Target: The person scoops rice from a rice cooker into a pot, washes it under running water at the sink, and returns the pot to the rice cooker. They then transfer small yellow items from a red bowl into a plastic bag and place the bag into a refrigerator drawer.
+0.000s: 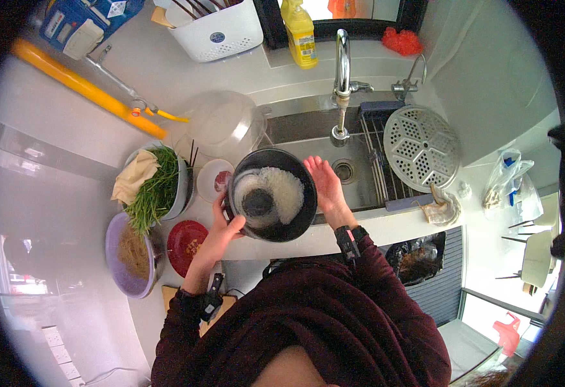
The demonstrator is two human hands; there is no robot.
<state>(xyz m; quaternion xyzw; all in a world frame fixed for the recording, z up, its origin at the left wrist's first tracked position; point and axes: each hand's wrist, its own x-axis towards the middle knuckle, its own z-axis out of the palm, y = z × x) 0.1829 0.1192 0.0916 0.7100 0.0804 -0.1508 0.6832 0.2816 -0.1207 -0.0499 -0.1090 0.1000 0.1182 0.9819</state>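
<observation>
A round black pot [268,234] is tilted in front of me at the counter's front edge, overlapping the sink's left end. Wet white rice [289,196] lies in it, heaped towards the right, with cloudy water and a dark round patch of bare bottom beside it. My left hand [227,225] grips the pot's left side, thumb at the rim. My right hand [325,186] is held flat, palm up, along the pot's right side; whether it touches the pot is unclear. Below and behind them is the steel sink [306,146] under a chrome faucet [342,72].
On the left stand a bowl of green vegetables [159,186], a purple basin of noodles [132,256], a red plate [181,242] and a white bowl [207,181]. A clear plastic cover [224,118] sits behind. Over the sink's right lies a perforated steamer plate [423,147] on a rack [373,159].
</observation>
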